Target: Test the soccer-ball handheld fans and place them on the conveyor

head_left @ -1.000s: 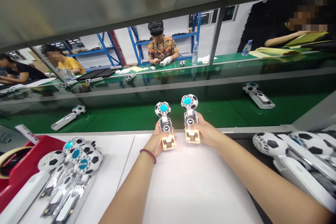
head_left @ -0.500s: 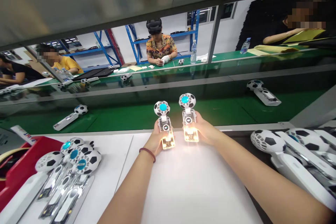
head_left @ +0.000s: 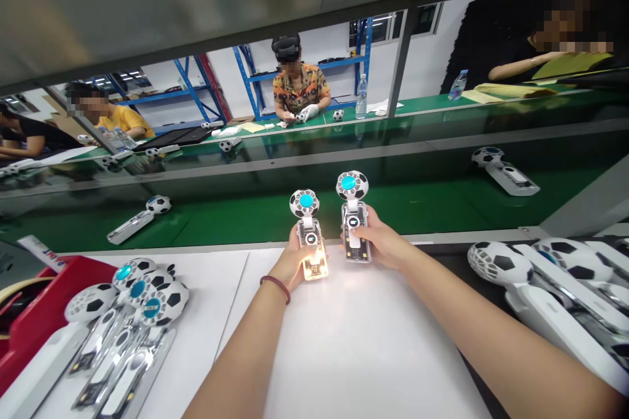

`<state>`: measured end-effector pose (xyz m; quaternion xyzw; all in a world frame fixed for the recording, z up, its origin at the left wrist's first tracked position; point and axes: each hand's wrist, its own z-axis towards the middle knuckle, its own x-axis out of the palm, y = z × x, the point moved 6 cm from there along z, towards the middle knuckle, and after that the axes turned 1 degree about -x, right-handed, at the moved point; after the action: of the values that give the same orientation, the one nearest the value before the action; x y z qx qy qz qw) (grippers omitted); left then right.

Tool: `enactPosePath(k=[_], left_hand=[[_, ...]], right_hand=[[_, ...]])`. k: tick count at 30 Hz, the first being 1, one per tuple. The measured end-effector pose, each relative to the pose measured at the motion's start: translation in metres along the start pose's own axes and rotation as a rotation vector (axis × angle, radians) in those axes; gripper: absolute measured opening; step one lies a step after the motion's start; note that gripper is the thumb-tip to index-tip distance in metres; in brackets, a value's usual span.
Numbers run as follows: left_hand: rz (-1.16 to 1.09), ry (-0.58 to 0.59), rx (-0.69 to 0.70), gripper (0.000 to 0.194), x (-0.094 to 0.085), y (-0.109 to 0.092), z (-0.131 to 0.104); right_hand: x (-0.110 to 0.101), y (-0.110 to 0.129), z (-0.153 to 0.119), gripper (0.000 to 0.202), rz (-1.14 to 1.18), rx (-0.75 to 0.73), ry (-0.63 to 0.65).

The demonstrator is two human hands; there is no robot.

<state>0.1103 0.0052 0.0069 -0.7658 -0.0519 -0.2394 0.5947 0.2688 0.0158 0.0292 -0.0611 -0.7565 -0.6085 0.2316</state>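
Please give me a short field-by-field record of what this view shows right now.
left hand: grips the lit fan, base lamp glowing
right hand: grips the unlit fan, thumb on its front
fan heads: football pattern, blue centres, upright
work surface: white sheet
left pile: football fans beside a red tray
right pile: more football fans
conveyor: green belt carrying single fans
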Motion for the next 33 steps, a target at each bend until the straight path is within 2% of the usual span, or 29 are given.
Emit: enactPosePath(k=[4,10,15,23,33], left_hand=[[-0.005,0.014,0.008,0.061,-0.0002,0.0001,0.0004],[-0.023,0.009,0.044,0.062,0.0017,-0.0020,0.0005],[-0.071,-0.019,0.015,0.064,-0.0004,0.0002,0.0025],[-0.039,0.037,0.027,0.070,0.0002,0.0009,0.0020],[-0.044,0.033,0.015,0.071,0.0030,-0.0010,0.0005]], right_hand=[[-0.0016,-0.0017,0.0013,0.068,-0.027,0.005,0.009],[-0.0008,-0.0007,0.0019,0.062,-0.008,-0.018,0.010],[0.0007,-0.0007,0.0009,0.062,0.040,-0.001,0.011],[-0.0005,-0.0013,0.0002,0.076,0.036,0.015,0.038],[-0.0031,-0.0023,0.0035,0.075,0.051,-0.031,0.066]])
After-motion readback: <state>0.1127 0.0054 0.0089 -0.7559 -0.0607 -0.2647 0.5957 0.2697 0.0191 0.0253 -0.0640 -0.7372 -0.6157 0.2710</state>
